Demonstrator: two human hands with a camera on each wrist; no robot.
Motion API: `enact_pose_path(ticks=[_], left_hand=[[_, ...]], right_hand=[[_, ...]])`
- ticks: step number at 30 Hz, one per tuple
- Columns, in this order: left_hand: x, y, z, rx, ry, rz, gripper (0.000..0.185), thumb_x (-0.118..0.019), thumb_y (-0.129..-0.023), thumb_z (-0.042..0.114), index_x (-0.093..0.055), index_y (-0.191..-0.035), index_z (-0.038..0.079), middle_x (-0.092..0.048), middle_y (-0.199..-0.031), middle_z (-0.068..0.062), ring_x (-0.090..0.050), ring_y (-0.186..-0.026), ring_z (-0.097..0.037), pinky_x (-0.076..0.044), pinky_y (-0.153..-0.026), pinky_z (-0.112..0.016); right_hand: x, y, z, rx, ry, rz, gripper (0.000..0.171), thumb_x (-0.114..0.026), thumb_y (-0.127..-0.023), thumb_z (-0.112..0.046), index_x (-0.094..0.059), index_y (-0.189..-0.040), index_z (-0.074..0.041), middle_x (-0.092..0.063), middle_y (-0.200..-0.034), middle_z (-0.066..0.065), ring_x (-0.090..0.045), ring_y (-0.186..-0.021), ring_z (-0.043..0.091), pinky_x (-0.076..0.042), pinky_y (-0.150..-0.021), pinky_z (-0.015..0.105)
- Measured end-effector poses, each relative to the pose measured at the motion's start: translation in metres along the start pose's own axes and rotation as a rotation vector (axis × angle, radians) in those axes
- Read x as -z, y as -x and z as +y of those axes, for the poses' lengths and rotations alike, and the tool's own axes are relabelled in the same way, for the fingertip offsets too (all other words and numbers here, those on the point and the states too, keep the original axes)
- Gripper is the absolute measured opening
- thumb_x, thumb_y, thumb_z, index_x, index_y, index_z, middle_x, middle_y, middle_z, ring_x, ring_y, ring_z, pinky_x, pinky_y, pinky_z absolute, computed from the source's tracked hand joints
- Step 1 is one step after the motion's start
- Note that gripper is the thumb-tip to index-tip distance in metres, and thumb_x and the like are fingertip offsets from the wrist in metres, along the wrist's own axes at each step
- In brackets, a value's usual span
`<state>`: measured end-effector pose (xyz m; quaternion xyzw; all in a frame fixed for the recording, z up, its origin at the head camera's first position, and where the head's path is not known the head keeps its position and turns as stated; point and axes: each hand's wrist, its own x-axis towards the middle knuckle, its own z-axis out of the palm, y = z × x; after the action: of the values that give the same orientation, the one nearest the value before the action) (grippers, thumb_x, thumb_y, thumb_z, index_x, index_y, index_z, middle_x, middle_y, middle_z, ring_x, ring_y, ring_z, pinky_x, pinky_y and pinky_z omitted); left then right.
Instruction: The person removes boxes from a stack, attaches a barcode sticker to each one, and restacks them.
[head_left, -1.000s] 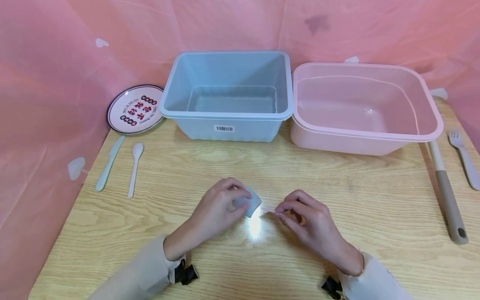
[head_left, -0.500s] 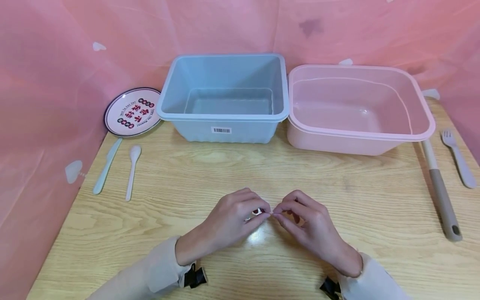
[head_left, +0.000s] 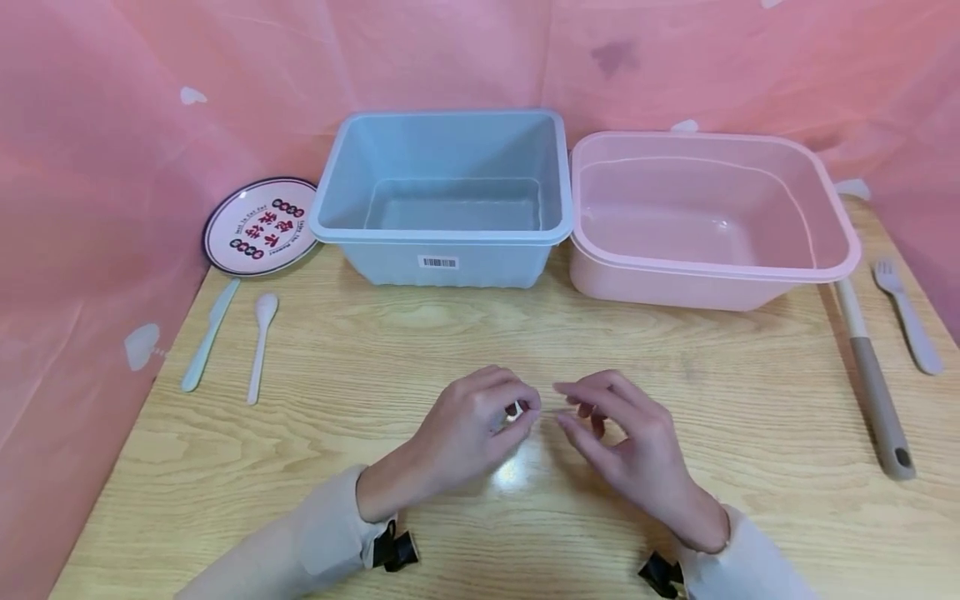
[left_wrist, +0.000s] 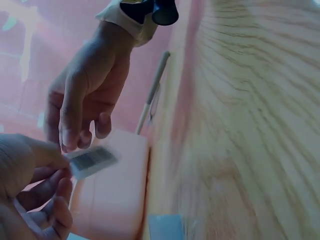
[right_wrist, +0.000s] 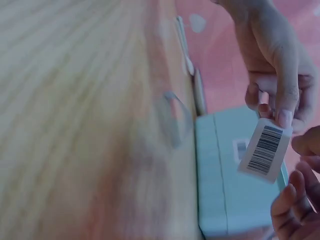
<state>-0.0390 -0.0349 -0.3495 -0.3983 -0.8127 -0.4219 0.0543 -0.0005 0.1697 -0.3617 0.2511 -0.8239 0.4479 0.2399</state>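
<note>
Pink cloth, creased and printed with hearts, backs a wood-grained counter. Far left, a smooth pale-green knife lies near a round, dark-rimmed plate, then a slim spoon. Next, a boxy blue plastic bin, and nearer, the left hand pinches a flat, rectangular barcode label by its end, above the counter! Just beside it, the right hand has thumb and fingers parted. Rightward: a round-cornered pink tub, a grey-handled tool, a pronged fork.
</note>
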Motion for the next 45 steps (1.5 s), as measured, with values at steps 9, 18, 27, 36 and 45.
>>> enact_pose_path(ticks=[9, 18, 27, 36, 45], left_hand=[[0.001, -0.011, -0.004, 0.268, 0.396, 0.153, 0.004, -0.069, -0.088, 0.008, -0.07, -0.086, 0.005, -0.067, -0.077, -0.003, -0.057, -0.067, -0.005, -0.045, -0.046, -0.019], [-0.008, -0.013, -0.005, 0.331, 0.464, 0.157, 0.003, -0.07, -0.087, 0.009, -0.071, -0.089, 0.006, -0.068, -0.081, -0.005, -0.058, -0.069, -0.006, -0.049, -0.046, -0.022], [-0.026, -0.032, -0.006, 0.33, 0.412, 0.226, 0.005, -0.073, -0.085, 0.01, -0.075, -0.088, 0.007, -0.072, -0.08, -0.004, -0.06, -0.073, -0.006, -0.049, -0.048, -0.021], [-0.053, -0.071, 0.0, 0.378, 0.349, 0.215, 0.003, -0.076, -0.08, 0.009, -0.076, -0.083, 0.008, -0.072, -0.074, -0.001, -0.058, -0.063, 0.001, -0.052, -0.059, -0.017], [-0.086, -0.112, -0.004, 0.453, 0.331, 0.213, 0.01, -0.072, -0.084, 0.01, -0.077, -0.092, 0.014, -0.075, -0.087, 0.004, -0.051, -0.054, 0.006, -0.044, -0.052, -0.012]], right_hand=[[0.014, 0.0, 0.003, -0.36, -0.131, 0.087, 0.032, -0.071, -0.073, 0.019, -0.07, -0.099, 0.001, -0.061, -0.094, -0.002, -0.057, -0.077, 0.003, -0.051, -0.059, 0.011], [0.012, 0.005, 0.004, -0.384, -0.176, 0.046, 0.014, -0.067, -0.081, 0.014, -0.066, -0.084, 0.0, -0.06, -0.084, 0.005, -0.057, -0.076, 0.002, -0.055, -0.073, 0.013], [0.021, 0.008, 0.009, -0.33, -0.099, 0.13, 0.017, -0.067, -0.077, 0.019, -0.065, -0.083, 0.003, -0.059, -0.084, 0.003, -0.055, -0.075, 0.002, -0.054, -0.069, 0.01], [0.045, 0.011, 0.032, -0.349, 0.037, 0.227, 0.008, -0.068, -0.079, 0.015, -0.065, -0.082, 0.009, -0.061, -0.082, 0.002, -0.056, -0.073, -0.002, -0.051, -0.065, 0.007], [0.069, 0.0, 0.066, -0.485, 0.194, 0.334, 0.007, -0.073, -0.081, 0.003, -0.069, -0.084, 0.006, -0.059, -0.079, -0.022, -0.055, -0.07, -0.009, -0.046, -0.061, 0.002]])
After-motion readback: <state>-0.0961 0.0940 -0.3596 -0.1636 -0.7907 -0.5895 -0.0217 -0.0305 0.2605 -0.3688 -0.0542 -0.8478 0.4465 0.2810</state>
